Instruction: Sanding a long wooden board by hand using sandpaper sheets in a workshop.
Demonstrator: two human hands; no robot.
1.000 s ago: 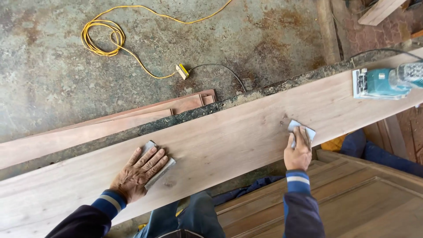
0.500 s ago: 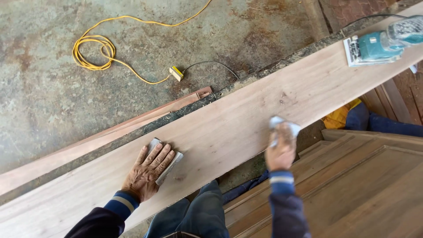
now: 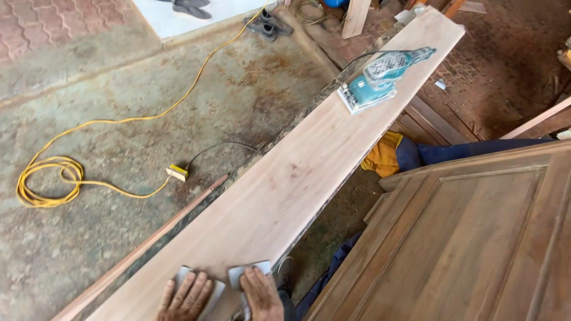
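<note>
Both hands are pressed flat, fingers spread, at the plank's [image 3: 297, 172] near end: the left hand [image 3: 185, 297] on one grey sanding pad [image 3: 180, 275], the right hand [image 3: 262, 296] on another [image 3: 248, 271] just beside it. A teal power sander [image 3: 373, 83] is rested near the far end.

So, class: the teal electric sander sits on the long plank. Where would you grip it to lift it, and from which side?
Grip the sander by its speckled grey handle, which points toward the plank's far end. Come down from above: its flat pad lies on the wood and the handle faces upward, free. Mind the black cord trailing off the far side.
</note>
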